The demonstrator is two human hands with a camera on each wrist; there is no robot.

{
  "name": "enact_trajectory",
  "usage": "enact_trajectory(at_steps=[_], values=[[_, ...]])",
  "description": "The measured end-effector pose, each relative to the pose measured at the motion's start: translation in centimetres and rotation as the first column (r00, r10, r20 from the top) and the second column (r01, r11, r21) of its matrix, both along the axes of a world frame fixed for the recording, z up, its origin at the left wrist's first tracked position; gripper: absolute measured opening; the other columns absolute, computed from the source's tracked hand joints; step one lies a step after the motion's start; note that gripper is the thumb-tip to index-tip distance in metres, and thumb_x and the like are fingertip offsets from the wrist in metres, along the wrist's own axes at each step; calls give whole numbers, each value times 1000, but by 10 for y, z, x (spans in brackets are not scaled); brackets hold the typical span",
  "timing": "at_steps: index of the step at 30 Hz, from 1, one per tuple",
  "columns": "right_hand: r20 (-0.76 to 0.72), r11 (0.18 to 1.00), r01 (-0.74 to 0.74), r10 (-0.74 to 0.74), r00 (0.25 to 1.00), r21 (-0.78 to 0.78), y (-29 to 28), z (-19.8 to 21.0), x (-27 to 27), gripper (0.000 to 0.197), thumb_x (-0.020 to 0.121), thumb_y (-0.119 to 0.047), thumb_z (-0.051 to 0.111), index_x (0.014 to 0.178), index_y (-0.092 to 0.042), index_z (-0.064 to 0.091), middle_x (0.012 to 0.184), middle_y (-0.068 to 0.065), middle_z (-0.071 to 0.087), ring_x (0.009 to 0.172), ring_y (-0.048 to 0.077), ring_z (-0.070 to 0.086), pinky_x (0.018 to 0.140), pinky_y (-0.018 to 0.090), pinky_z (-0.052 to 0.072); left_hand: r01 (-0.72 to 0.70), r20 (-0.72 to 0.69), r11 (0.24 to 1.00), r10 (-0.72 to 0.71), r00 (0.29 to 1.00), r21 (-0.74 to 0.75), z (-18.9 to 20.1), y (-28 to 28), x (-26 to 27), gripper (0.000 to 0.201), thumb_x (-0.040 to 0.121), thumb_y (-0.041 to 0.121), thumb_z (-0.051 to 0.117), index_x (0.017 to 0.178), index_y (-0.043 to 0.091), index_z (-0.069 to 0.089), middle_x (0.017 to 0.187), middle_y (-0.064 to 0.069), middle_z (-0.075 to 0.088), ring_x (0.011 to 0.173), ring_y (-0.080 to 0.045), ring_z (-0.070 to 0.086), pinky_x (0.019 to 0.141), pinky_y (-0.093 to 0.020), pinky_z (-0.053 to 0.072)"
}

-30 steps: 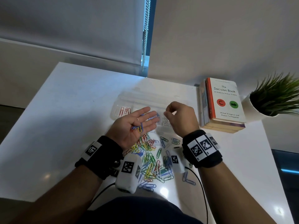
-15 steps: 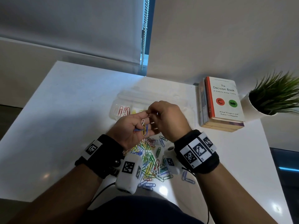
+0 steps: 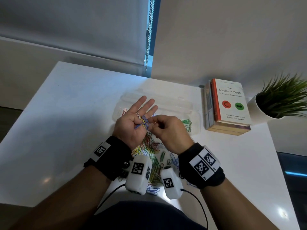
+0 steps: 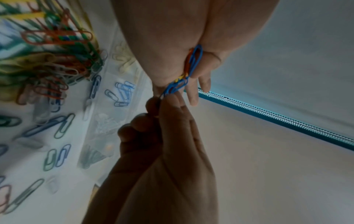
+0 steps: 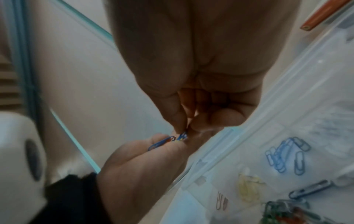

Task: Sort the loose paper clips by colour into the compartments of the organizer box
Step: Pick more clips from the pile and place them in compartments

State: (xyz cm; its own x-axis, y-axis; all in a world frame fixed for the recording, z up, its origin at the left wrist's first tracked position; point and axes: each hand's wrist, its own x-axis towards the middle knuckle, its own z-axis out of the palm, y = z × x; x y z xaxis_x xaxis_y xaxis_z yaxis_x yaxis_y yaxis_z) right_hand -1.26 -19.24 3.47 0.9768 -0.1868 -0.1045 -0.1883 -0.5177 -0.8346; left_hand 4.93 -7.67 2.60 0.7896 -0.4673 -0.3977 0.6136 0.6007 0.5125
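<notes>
1. Pinching a blue clip [image 3: 144, 122] at one end between thumb and forefinger, the right hand [image 3: 167, 131] lifts it from a small mixed bunch [image 4: 188, 71] lying on the left hand [image 3: 132, 123], which is held palm up with fingers straight, above the table's [image 3: 66, 113] middle.
2. Light, thin and springy, the plastic-coated wire loops likely snag on each other; a rounded end looks the surest hold.
3. Waiting at the table's far edge, the clear plastic box [image 3: 194, 117] shows smooth, rigid walls, with blue clips [image 5: 285, 156] in one compartment and green [image 3: 186, 122] in another.
4. Sprawling toward the near edge, the pile [image 3: 149, 146] is glossy and tangled.
</notes>
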Motion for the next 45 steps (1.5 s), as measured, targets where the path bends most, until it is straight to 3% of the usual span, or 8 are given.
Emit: enact_trajectory(at_steps=[8,15,20,25,32,39,42,45], values=[[34,998,11,-9,999,-61,8,1,5,8,82,-14,64,78,-18,60,54,-11,48,50,4,46,51,14,32,-76,-51,993,72,996,-95,-3,-3,1,70,69,-15,13,119,8,54,115,-12,67,104,-31,65,86,-47,49],[-28,990,126,-124,992,68,-13,2,5,11,83,-16,66,74,-15,59,64,5,65,56,22,62,63,41,55,-129,-84,984,119,989,-119,-5,6,6,71,57,-11,23,117,6,56,114,-14,67,107,-34,63,92,-47,46],[-52,961,131,-148,988,-244,-40,-2,24,10,83,-20,65,74,-18,61,68,-3,62,68,18,58,57,23,41,-167,-94,980,158,983,-107,-6,18,15,66,59,-8,26,115,7,57,109,-13,71,101,-31,67,87,-43,49],[-208,909,-5,-91,974,-417,-28,-15,39,14,87,-28,62,82,-17,67,83,3,68,78,20,60,66,28,47,-161,-130,984,150,980,-78,-2,18,16,45,88,5,26,121,6,57,118,-15,67,110,-33,63,95,-45,46],[80,994,38,-30,996,-105,-1,12,25,6,81,-19,70,75,-19,69,70,-8,66,60,3,53,59,15,40,-106,-131,990,94,987,-89,-3,15,14,45,93,18,23,122,8,57,126,-14,63,121,-32,56,101,-46,42],[-38,975,-89,83,996,-204,20,11,27,13,78,-23,73,77,-12,67,70,-1,64,66,15,55,64,26,41,-64,-89,990,53,995,-124,1,9,8,56,74,24,35,123,9,58,129,-13,62,124,-32,54,94,-45,45],[-93,989,-86,75,993,-122,21,10,27,11,77,-17,74,76,-10,66,61,-8,57,56,6,49,54,14,35,-67,-85,991,58,995,-112,-1,12,5,53,81,25,32,124,7,57,128,-16,62,123,-35,55,93,-46,45],[-107,991,-94,84,991,-94,21,11,29,10,78,-15,73,76,-8,66,60,-5,55,54,4,46,54,16,36,-90,-100,991,79,992,-101,-2,16,5,51,92,26,23,122,6,58,127,-17,62,122,-37,55,100,-46,42]])
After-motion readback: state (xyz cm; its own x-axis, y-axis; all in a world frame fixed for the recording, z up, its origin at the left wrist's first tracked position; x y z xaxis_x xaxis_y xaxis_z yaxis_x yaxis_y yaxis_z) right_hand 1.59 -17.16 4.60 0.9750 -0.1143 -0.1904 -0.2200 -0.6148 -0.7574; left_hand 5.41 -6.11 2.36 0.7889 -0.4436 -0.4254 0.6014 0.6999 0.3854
